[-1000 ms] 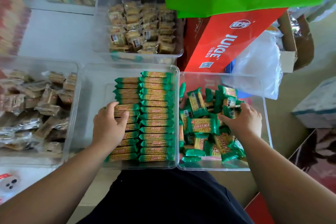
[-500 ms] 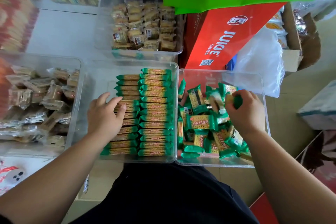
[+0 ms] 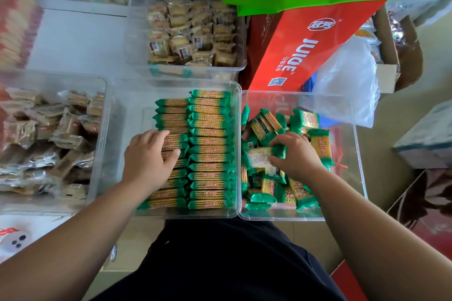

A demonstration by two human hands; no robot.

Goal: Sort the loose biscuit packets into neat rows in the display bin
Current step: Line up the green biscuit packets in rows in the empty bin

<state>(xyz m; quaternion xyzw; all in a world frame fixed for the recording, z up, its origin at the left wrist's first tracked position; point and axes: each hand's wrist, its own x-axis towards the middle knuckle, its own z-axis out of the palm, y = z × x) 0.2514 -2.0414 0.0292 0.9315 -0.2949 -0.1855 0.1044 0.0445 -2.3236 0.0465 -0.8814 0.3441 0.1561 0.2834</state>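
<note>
Two rows of green packets [image 3: 211, 149] stand packed in the display bin [image 3: 129, 110]: one just right of the left hand [image 3: 149, 154], the other under its flat, loosely spread fingers. Bare floor lies to that hand's left, room for more rows. The right hand [image 3: 296, 156] pinches one packet [image 3: 259, 156] from the loose heap [image 3: 281, 186] lying all round it in the neighbouring bin [image 3: 352, 129]. I reckon about half remains.

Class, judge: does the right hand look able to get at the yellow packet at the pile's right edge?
Probably yes: the yellow packet lies uncovered beside the right hand, though its grip holds a pale packet.
</note>
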